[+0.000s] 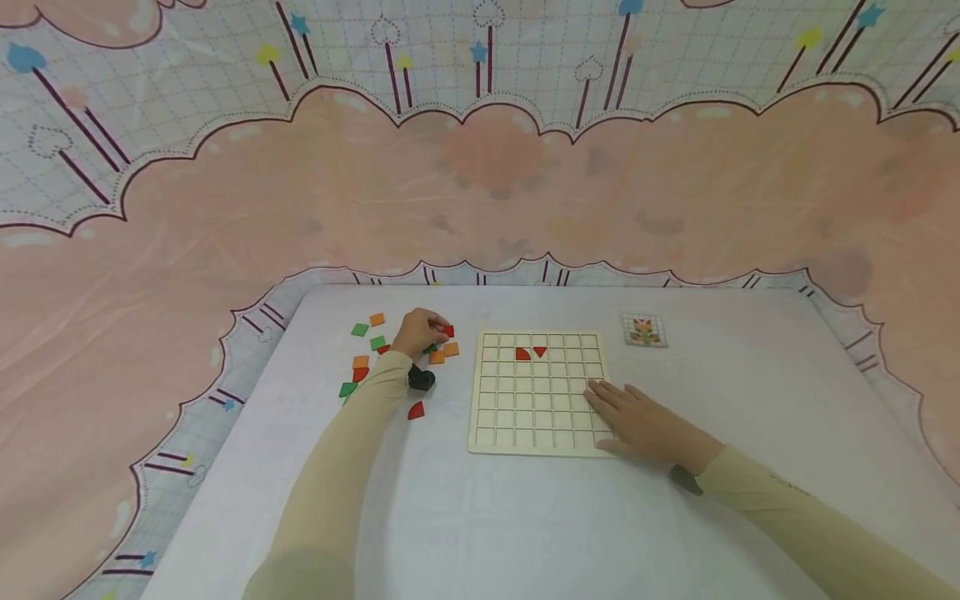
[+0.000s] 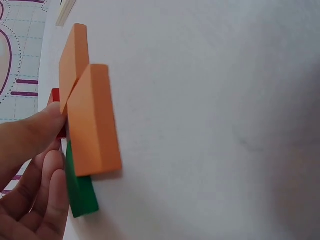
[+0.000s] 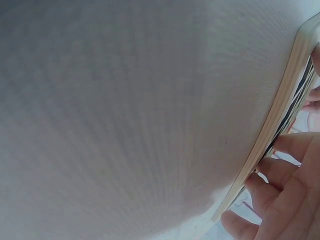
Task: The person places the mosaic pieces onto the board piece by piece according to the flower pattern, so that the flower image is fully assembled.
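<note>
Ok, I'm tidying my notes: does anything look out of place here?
Nothing looks damaged. Mildly odd: one red piece lies alone between the left sleeve and the board, apart from the other loose pieces.

patterned peach cloth [image 1: 360, 183] borders the white table [image 1: 480, 533].

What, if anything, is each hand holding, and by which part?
Left hand: a red piece, pinched at the side nearest the hand; exact contact partly hidden. Right hand: holds nothing, rests on the board.
</note>
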`<state>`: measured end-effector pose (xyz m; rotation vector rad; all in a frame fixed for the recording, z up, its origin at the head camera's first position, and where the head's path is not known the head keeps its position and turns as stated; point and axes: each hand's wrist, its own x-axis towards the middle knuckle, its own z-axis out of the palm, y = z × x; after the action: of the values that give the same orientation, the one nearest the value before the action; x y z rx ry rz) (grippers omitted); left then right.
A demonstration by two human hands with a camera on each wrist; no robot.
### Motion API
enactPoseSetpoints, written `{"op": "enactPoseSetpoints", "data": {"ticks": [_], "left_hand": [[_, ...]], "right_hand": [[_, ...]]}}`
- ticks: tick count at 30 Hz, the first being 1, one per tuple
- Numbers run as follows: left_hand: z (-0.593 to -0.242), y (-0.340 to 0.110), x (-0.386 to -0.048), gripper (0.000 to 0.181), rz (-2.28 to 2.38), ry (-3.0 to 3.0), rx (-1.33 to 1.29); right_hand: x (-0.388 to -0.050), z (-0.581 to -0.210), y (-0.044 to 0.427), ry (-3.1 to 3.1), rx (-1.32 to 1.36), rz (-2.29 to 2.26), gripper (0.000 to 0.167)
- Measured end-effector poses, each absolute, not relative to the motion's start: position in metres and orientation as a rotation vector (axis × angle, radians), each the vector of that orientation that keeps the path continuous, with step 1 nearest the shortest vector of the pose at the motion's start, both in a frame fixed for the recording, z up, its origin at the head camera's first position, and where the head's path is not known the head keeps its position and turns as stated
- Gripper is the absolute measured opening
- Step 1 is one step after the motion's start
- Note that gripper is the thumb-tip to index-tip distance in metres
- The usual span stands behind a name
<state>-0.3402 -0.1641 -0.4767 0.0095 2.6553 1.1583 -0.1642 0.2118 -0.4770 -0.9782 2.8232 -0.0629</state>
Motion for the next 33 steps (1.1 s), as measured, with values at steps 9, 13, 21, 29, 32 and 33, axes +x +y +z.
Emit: {"op": "enactPoseSetpoints", "data": {"ticks": [9, 13, 21, 29, 32, 33], "left_hand": [[-0.4784, -0.164, -0.3349, 0.023, 1.189, 2.642, 0.069], [-0.4798, -0.1656, -0.3354, 0.018, 1.216, 2.611, 0.105], [-0.4784, -0.165, -0.3364, 0.02, 1.198, 2.62, 0.171], [-0.4768, -0.1615, -0.3349, 0.022, 1.13, 2.622, 0.209], [-0.4735, -0.158, -0.334, 0.022, 1.071, 2.632, 0.225], [-0.4728, -0.1569, -0.334, 0.022, 1.052, 2.637, 0.227]], "right_hand": [[-0.1641, -0.4764, 0.2116, 2.822, -0.992, -0.075, 0.073], [-0.1637, -0.4768, 0.2116, 2.817, -0.986, -0.078, 0.073], [-0.1632, -0.4766, 0.211, 2.815, -0.966, -0.072, 0.073], [-0.1632, -0.4776, 0.2114, 2.831, -0.983, -0.053, 0.073], [-0.1633, -0.4772, 0.2111, 2.833, -0.985, -0.052, 0.072], [-0.1633, -0.4771, 0.2111, 2.833, -0.986, -0.052, 0.072]]}}
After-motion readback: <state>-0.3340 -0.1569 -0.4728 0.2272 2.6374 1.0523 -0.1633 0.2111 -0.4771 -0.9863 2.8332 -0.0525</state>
